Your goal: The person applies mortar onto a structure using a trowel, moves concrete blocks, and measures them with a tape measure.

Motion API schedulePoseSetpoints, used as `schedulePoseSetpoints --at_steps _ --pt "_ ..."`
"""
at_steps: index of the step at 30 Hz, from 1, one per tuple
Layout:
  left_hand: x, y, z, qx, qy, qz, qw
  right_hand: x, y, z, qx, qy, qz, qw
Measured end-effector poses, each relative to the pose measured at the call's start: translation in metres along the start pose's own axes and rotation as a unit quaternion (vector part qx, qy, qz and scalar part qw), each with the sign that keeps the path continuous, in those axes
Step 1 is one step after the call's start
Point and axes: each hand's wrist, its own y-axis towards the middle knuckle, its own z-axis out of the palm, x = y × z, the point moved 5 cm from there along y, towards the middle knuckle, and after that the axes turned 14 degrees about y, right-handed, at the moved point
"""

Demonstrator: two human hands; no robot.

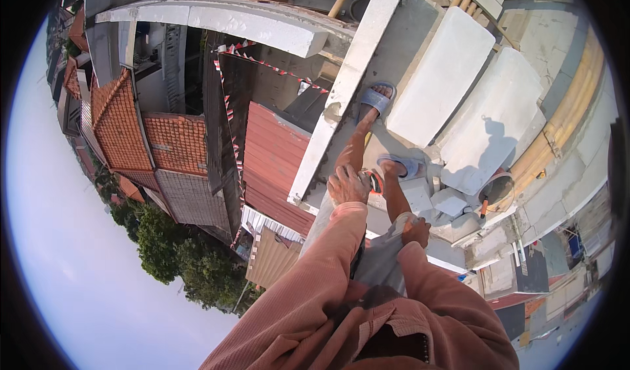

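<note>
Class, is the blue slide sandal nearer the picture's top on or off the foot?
On: the blue slide sandal wraps over the foot, toes poking out in front.

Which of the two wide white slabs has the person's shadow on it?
The right slab, beside the bucket; the left slab, nearer the sandals, has none.

Looks like an open-air building site, set high among houses. Right of the long white block wall (357, 74), shows big pale slabs (443, 74), a bucket (504, 189) and thick bamboo-like poles (563, 117); left of it, overlooks a red corrugated roof (275, 166) and orange tiled roofing (174, 143) below.
</note>
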Motion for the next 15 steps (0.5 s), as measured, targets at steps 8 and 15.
schedulePoseSetpoints --at_steps 8,15 --pt "0.015 -0.003 0.014 0.089 -0.090 -0.026 0.992 0.029 0.008 0.004 0.010 -0.064 -0.035 0.997" --pt "0.014 -0.002 0.010 0.074 -0.170 -0.076 0.980 0.064 0.023 -0.020 0.024 -0.144 -0.046 0.988"
